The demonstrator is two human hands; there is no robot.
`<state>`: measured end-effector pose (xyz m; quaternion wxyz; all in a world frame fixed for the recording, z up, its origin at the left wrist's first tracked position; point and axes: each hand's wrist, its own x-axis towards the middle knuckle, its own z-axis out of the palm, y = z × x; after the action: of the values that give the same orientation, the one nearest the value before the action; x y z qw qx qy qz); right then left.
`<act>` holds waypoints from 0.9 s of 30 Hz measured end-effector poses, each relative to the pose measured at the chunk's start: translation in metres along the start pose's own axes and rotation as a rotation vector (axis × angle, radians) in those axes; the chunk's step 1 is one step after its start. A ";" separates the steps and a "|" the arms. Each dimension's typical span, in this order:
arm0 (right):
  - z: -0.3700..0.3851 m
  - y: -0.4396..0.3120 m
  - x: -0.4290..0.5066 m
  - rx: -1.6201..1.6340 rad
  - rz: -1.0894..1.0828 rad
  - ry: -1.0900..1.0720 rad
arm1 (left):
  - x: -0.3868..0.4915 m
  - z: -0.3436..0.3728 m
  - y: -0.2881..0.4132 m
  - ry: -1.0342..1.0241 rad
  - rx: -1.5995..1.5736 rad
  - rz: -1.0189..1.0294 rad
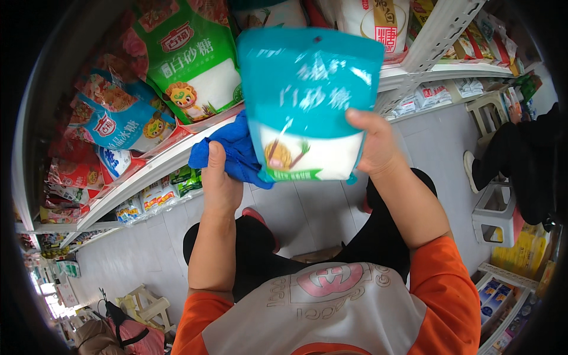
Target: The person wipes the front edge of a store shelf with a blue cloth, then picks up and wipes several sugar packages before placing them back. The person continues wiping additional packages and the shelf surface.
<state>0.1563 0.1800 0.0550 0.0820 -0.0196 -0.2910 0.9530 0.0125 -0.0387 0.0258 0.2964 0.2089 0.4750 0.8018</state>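
Note:
A teal and white bag of white granulated sugar (310, 106) is held up in front of the shelf. My right hand (375, 142) grips its right edge, thumb across the front. In my left hand (219, 177) is a blue cloth (233, 153), pinched under the thumb. The cloth reaches to the bag's lower left edge; whether it touches the back is hidden. Behind the bag stands a green bag of sugar (191, 62) on the shelf, and left of that a blue bag of rock sugar (120, 115).
A white metal shelf edge (146, 164) curves along the left, with smaller packets (155, 193) on a lower level. A perforated upright (426, 49) rises at right. A person (501, 164) in black sits near a plastic stool (495, 217). A pink backpack (137, 326) is at lower left.

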 end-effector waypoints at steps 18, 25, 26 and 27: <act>-0.022 0.015 0.008 -1.855 0.019 0.070 | 0.004 0.008 -0.046 0.021 1.009 0.007; -0.014 0.005 0.011 -1.761 -0.144 0.150 | -0.001 -0.002 -0.093 0.036 0.968 -0.263; -0.014 0.003 0.011 -1.759 -0.154 0.150 | -0.001 -0.003 -0.103 -0.006 1.002 -0.315; -0.013 0.001 0.011 -1.768 -0.150 0.155 | -0.003 -0.005 -0.114 -0.016 1.019 -0.352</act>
<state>0.1469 0.1878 0.0436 0.1184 -0.1213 -0.9141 0.3683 0.0434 -0.0014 -0.0772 0.2908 0.2497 0.8294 0.4064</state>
